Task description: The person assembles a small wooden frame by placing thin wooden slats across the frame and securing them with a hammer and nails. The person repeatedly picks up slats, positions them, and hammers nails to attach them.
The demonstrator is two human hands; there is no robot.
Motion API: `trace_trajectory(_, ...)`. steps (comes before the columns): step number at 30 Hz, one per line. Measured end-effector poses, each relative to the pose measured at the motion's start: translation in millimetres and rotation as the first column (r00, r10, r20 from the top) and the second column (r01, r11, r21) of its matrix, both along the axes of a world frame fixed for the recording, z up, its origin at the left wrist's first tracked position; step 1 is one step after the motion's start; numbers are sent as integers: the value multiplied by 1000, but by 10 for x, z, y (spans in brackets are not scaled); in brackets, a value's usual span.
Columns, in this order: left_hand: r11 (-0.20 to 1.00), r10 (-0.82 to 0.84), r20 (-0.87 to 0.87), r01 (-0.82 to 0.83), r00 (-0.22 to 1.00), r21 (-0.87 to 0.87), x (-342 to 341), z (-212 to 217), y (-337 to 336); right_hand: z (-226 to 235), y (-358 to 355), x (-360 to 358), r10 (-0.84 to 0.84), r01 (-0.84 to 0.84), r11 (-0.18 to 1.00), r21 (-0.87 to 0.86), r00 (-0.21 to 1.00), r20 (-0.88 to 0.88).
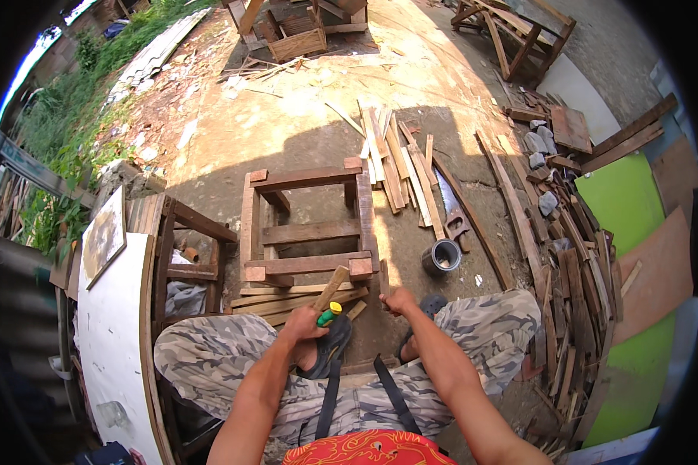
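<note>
My left hand (305,324) is closed round a short flat wooden stick (333,286) that points up and away. A tool handle (329,313), green with a yellow end, sticks out of the same hand; its working end is hidden. My right hand (398,301) grips a narrow upright wooden strip (384,277) beside the near right corner of a wooden stool frame (309,232). That frame stands just beyond my hands, with square legs, pale end grain on top and crossbars between them. Several loose slats (271,301) lie between the frame and my left foot.
Right of the frame are a pile of wooden strips (395,167), a handsaw (451,213) and a dark metal can (442,256). Scrap timber (570,310) lines the right side. At left stand a wooden stool (198,225) and a white board (116,333).
</note>
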State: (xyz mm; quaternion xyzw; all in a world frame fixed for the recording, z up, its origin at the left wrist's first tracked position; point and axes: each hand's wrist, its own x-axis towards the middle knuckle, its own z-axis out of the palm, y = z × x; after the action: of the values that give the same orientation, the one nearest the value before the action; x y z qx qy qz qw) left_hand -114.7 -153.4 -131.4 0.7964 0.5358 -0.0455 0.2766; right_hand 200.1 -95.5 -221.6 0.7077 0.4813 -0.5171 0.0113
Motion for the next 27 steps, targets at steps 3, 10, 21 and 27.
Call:
trace_trajectory(3, 996, -86, 13, 86, 996, -21, -40, 14, 30, -74, -144, 34, -27, 27, 979, -204, 1000, 3)
trace_trajectory(10, 915, -401, 32, 402, 916, -34, 30, 23, 77, -127, -273, 69, 357, -276, 905, -323, 907, 226)
trace_trajectory(21, 845, -524, -192, 534, 830, 4, -12, 40, 295, -171, -175, 149, 93, -84, 994, -70, 986, 138)
trace_trajectory(27, 850, -472, 218, 375, 854, 370, 388, 442, 538, -397, -136, 192, 70, -62, 995, -84, 993, 98)
